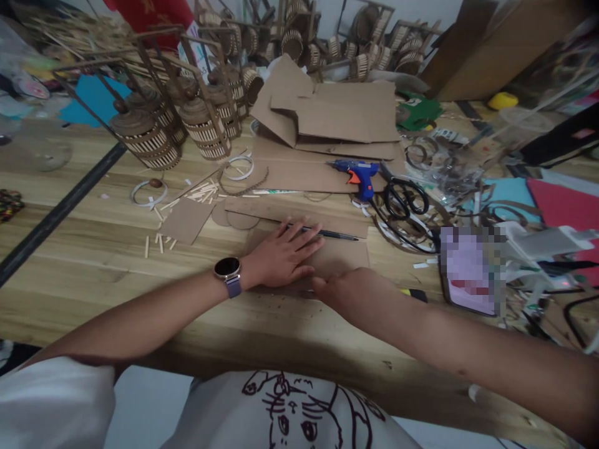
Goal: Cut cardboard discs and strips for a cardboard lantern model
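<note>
My left hand (287,255) lies flat, fingers spread, pressing on a piece of brown cardboard (349,254) on the wooden table. A dark pen (339,235) passes beside its fingertips, across the cardboard. Close by on the right, my right hand (349,290) is closed around a utility knife (415,294). The knife's yellow and black end shows past the hand, and its thin blade appears at the cardboard's near edge. Most of the handle is hidden by my fingers. Beyond the pen lies a cardboard strip (304,215).
A blue glue gun (358,174) with a coiled black cord (405,199) rests beyond my hands. Folded cardboard (349,112) lies behind it. Small slatted bucket models (145,140) stand at the back left. Short wooden sticks (203,192) are scattered left; a phone (470,271) sits right.
</note>
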Available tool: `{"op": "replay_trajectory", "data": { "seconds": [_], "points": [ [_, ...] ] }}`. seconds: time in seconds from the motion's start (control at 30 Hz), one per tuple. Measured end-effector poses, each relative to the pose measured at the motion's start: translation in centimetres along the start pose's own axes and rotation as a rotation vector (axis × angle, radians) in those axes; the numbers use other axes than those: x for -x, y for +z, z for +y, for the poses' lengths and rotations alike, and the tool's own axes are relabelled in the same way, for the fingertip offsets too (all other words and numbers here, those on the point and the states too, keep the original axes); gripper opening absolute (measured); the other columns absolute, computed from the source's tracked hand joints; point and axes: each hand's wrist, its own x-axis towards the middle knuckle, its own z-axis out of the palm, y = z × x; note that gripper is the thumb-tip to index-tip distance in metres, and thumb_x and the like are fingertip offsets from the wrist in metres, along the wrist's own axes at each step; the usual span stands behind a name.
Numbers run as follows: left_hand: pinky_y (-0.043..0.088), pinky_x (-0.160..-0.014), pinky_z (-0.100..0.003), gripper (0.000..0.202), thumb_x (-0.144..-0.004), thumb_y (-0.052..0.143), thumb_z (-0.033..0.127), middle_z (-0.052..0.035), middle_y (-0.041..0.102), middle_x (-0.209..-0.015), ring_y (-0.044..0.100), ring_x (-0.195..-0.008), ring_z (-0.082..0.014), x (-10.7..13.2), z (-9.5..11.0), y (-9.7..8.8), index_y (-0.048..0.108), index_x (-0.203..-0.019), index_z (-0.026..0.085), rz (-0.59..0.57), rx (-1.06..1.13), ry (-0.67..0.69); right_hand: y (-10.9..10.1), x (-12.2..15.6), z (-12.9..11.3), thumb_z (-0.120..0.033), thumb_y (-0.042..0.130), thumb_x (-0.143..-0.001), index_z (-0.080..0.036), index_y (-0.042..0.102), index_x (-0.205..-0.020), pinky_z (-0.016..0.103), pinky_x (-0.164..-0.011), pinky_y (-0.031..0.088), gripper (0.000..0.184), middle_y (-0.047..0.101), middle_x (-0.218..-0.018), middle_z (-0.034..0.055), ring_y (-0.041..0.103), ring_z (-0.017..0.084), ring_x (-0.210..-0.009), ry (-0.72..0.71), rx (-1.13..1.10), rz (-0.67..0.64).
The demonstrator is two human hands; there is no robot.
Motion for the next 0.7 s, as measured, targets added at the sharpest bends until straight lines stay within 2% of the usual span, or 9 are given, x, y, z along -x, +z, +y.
{"op": "replay_trajectory", "data": {
  "seconds": [0.2,0.57,0.7],
  "points": [
    [0.012,-0.124,-0.059,0.065,-0.105,0.037,0.055,-0.0136,0.024,-0.168,0.011,-0.156,-0.0394,0.0,0.0,-0.1,0.037,-0.156,0.016,-0.001,0.001,0.006,0.2,0.0,0.0,0.003,0.051,-0.091,-0.017,0.069,-0.113,0.027,-0.049,0.046,0.034,0.079,-0.079,0.0068,0.079,0.026,-0.068,0.021,0.013,-0.021],
    [0.013,-0.124,-0.061,0.062,-0.105,0.036,0.053,-0.0137,0.025,-0.168,0.011,-0.156,-0.0394,0.1,0.0,-0.2,0.039,-0.156,0.016,0.013,0.011,0.023,1.4,0.5,0.6,-0.001,0.054,-0.091,-0.018,0.069,-0.103,0.025,-0.046,0.038,0.026,0.078,-0.077,0.0065,0.077,0.023,-0.067,0.029,0.006,0.005],
    [0.012,-0.124,-0.060,0.061,-0.105,0.039,0.052,-0.0133,0.025,-0.168,0.010,-0.156,-0.0384,0.1,0.0,-0.1,0.039,-0.155,0.017,0.024,0.017,0.025,1.8,0.7,0.8,0.000,0.054,-0.088,-0.019,0.068,-0.103,0.025,-0.044,0.032,0.028,0.077,-0.075,0.0054,0.077,0.022,-0.065,0.027,0.027,0.022]
  ]
}}
